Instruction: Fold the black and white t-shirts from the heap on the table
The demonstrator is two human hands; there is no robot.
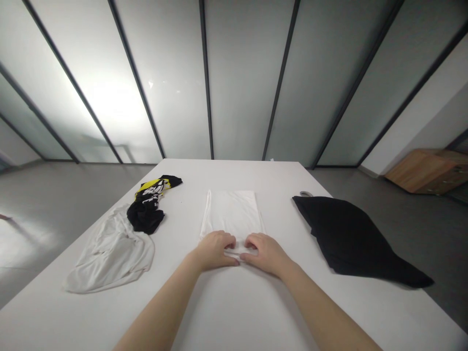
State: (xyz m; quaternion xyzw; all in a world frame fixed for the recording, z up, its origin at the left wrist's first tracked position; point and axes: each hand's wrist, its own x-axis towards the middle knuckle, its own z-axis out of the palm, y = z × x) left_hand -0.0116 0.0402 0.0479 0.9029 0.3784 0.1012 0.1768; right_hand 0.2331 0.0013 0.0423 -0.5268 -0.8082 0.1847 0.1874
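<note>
Your left hand [215, 250] and right hand [263, 253] curl on the near edge of the folded white cloth [231, 214]. It looks soft and light, best held there; I can't tell if you're pinching it.

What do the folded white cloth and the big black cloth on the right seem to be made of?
The folded white cloth looks like thin, soft cotton knit or similar: matte, with gentle creases. The black cloth seems a matte, soft fabric; its fibre is unclear.
</note>
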